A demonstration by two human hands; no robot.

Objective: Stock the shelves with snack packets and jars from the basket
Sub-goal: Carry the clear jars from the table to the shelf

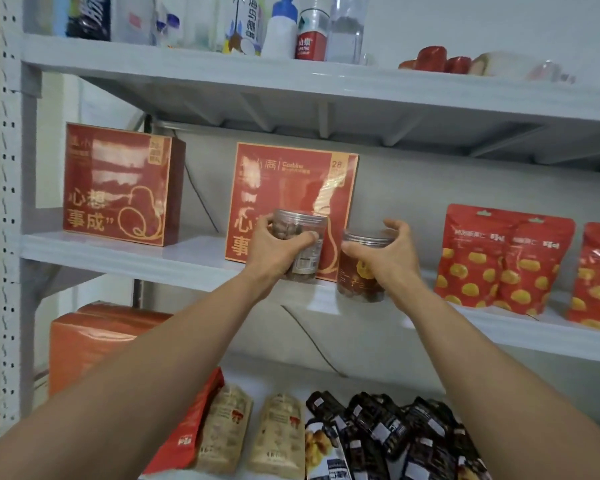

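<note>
My left grip [278,252] is curled round a clear jar [300,223] of brown snacks, holding it up in front of a red gift box [291,181] on the middle shelf [118,258]. My right grip [387,259] clasps a second clear jar [359,275] near its lid, just beside the first and low at the shelf's front edge — whether its base rests there I cannot tell. Farther right on the same shelf stand red pouches [499,265].

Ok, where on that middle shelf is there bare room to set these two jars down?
Bare patches on the middle shelf: between the left red box and the middle red box, and between the right jar and the red packets. The lower shelf is packed with snack pouches.
</note>
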